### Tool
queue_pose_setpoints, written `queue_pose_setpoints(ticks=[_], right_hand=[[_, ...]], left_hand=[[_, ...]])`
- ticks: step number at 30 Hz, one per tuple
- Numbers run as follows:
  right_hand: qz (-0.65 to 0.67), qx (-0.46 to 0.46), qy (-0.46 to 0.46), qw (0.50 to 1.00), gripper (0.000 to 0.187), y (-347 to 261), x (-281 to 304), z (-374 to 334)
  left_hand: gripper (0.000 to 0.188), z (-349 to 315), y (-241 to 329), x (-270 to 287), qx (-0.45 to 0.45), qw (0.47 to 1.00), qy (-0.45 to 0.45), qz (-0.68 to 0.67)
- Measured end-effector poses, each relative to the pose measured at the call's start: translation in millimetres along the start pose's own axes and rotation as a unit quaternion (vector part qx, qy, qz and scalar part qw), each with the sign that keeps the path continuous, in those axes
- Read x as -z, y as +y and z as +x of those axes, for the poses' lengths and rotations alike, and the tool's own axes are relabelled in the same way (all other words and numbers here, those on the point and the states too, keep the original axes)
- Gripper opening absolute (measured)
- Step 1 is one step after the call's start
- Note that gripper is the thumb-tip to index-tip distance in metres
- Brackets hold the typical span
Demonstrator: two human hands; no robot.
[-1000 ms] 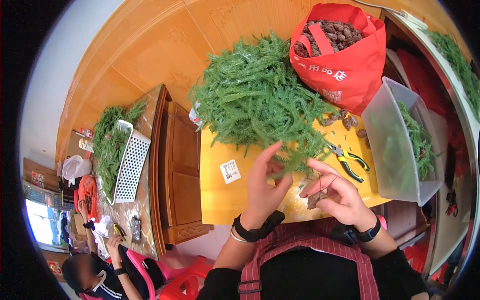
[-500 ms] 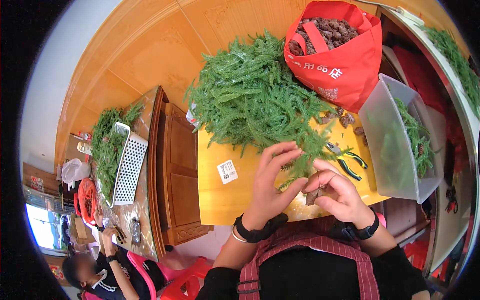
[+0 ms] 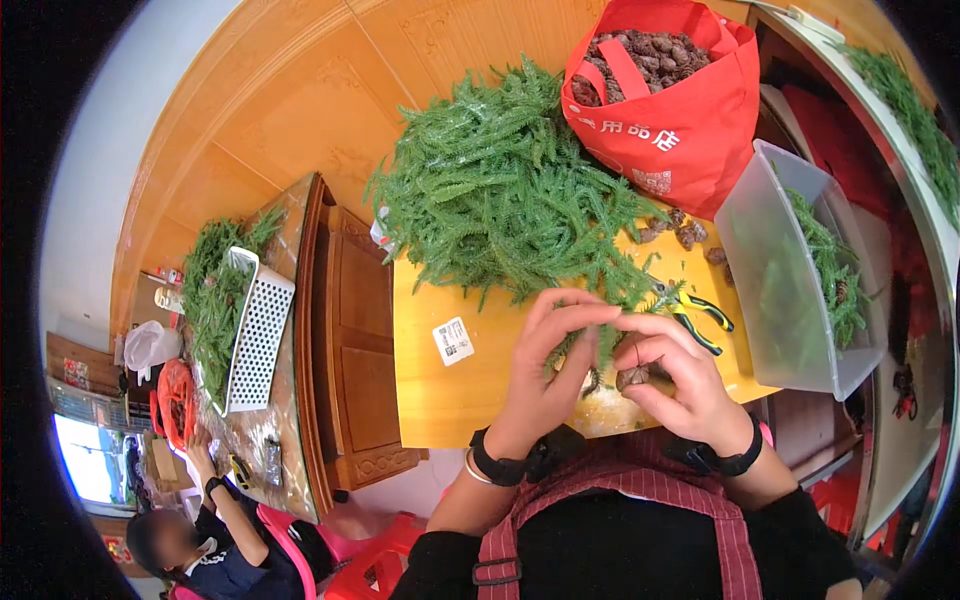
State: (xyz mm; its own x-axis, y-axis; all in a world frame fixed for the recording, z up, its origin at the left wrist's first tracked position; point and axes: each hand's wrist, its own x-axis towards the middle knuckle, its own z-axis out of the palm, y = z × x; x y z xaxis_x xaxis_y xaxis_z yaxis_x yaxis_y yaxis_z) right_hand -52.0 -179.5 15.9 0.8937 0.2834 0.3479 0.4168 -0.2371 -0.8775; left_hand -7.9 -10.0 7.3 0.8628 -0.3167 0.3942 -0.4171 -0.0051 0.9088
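Observation:
Over the front of the yellow table top (image 3: 425, 400), my two hands are close together. My left hand (image 3: 548, 365) is closed in a pinch on a green pine sprig (image 3: 562, 352), mostly hidden by the fingers. A small brown pine cone (image 3: 632, 377) is gripped between the thumb and fingers of my right hand (image 3: 690, 390). My fingertips meet or nearly meet above it. Beyond them lies a large heap of green sprigs (image 3: 500, 190). Pliers (image 3: 705, 318) with yellow and black handles rest just past my right hand.
A red bag (image 3: 690, 140) full of pine cones stands at the back right, loose cones (image 3: 690, 235) before it. Right of the table is a clear plastic bin (image 3: 775, 270) with sprigs. At left, a co-worker (image 3: 225, 560) sits by another table holding a white perforated basket (image 3: 262, 335).
My hands have drawn together, and the cone now sits upright in my right fingers. The sprig has dropped lower behind my left fingers. The co-worker's hand has moved from the pliers towards a red bag.

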Motion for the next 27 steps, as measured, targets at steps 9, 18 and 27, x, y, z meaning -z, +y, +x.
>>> queue_pose_setpoints(ticks=[9,18,27], right_hand=[[-0.127,0.078,0.041,0.988,0.025,3,-10,0],[-0.136,0.036,0.129,0.982,0.037,2,-20,1],[-0.204,0.014,0.129,0.97,0.044,-6,-23,-1]], left_hand=[[0.022,1,-5,-2,-0.024,0.998,0.062,-0.005],[0.016,0,-2,-7,-0.078,0.986,0.108,0.097],[0.013,-2,-6,-9,-0.015,0.983,0.173,0.059]])
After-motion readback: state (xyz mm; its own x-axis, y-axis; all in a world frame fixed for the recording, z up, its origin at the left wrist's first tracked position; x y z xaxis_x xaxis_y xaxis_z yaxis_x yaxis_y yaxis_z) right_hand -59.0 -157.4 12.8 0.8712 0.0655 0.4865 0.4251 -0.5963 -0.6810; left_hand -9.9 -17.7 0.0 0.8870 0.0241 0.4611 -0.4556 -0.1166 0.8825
